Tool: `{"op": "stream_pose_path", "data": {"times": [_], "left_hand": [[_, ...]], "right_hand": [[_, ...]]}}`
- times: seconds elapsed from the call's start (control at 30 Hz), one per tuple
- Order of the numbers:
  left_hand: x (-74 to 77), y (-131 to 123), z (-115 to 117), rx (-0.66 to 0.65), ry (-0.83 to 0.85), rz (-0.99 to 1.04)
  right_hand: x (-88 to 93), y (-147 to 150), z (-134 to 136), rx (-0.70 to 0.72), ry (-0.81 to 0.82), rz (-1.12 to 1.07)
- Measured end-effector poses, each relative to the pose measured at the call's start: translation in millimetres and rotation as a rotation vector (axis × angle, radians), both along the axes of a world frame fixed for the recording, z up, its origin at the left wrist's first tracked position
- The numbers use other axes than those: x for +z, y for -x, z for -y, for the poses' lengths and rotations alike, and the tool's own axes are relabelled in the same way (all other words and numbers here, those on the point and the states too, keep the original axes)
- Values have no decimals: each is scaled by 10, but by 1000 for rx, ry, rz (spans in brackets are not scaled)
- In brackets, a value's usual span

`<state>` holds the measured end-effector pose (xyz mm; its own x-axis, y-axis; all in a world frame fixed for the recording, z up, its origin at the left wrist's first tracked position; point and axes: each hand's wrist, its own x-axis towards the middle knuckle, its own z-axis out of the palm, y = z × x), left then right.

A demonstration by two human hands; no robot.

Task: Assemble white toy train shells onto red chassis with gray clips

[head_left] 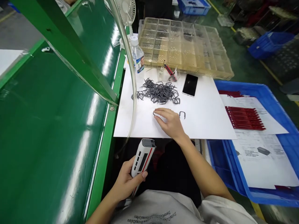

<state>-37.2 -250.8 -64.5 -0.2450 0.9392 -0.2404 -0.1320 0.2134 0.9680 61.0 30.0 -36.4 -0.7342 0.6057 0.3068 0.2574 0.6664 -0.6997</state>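
So, R hand (pixel 168 123) lying open, touching small dark wire clip (pixel 154 114) on white sheet (pixel 206 124), L hand (pixel 125 183) wrapped round white-red handheld device (pixel 142 157); clip looks light, stiff, prob best pinched at its bend.

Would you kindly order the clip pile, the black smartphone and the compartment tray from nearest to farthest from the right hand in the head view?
1. Clip pile: just ahead of the right hand, on the white sheet.
2. Black smartphone: farther ahead, right of the pile.
3. Compartment tray: farthest, at the sheet's far edge.
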Motion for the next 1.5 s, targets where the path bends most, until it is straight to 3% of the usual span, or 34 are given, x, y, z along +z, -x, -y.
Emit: {"op": "stream_pose_path", "data": {"times": [0.13,0.2,0.3,0.6,0.93,1.13,1.37,1.5], "left_hand": [[25,-2,13,-31,0,-80],[41,-16,14,-45,0,-113],[48,-51,14,-62,-8,-151],[72,-120,29,-114,-39,-134],[157,-121,20,-322,11,-154],[203,-91,0,-441,-1,-134],[231,-93,2,-492,88,-223],[264,-92,-33,-534,93,-224]], "right_hand": [[451,-326,308,319,270,-273],[637,-459,459,414,265,-270],[763,-573,613,460,189,-236],[775,-768,860,374,-326,-63],[734,-1166,803,399,-543,25],[645,-1371,889,436,-523,-40],[520,-1508,1040,298,-399,34],[462,-1553,1025,350,-310,9]]}}
